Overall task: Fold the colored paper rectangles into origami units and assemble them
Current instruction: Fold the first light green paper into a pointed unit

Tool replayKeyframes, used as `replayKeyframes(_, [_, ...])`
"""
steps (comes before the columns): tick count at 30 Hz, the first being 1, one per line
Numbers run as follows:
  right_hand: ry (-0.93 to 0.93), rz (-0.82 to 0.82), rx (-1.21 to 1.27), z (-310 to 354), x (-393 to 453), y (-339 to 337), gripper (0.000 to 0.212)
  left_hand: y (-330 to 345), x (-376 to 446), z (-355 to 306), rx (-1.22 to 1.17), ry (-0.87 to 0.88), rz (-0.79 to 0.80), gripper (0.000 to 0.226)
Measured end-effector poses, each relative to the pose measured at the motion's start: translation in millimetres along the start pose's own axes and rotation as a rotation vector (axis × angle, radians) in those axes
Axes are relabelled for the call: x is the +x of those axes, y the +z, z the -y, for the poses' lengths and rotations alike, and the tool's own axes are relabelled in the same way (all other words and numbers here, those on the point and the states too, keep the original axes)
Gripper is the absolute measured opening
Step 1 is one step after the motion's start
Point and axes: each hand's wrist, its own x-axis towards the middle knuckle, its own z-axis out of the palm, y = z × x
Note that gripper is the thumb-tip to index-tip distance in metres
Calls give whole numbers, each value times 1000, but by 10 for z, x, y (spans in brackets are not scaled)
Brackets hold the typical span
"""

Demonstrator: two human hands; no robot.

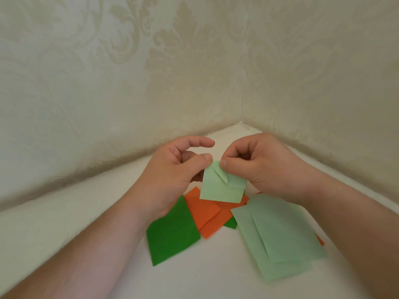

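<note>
A small, partly folded light green paper [218, 188] hangs in the air above the table. My left hand [174, 175] pinches its top left corner between thumb and fingers. My right hand [257, 165] pinches its top edge beside that, thumb on the front. Below lie a dark green rectangle [170, 236], orange rectangles [207, 214] overlapping each other, and a larger creased light green sheet [278, 236] at the right. A sliver of another dark green piece [231, 223] shows under the orange ones.
The papers lie on a white table [86, 212] set into a corner of two cream patterned walls [151, 72]. An orange corner [320, 240] sticks out from under the large light green sheet.
</note>
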Motion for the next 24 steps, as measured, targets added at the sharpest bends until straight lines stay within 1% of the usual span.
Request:
replayKeyframes(3, [18,-58,-7,-19,31,1,22,21,-8,7,1,-18,13,22])
replayKeyframes(7, [34,-48,25,-28,37,9,21,68,-17,67,139,-30,17,35])
replayKeyframes(16, [21,-53,38,-30,37,22,19,34,-22,20,57,-77,32,46])
replayKeyframes(21, [14,-93,50,-56,53,43,21,57,-24,58,124,-72,39,46])
replayKeyframes(24, [16,-103,67,-67,54,44,20,70,-39,46,111,-86,62,48])
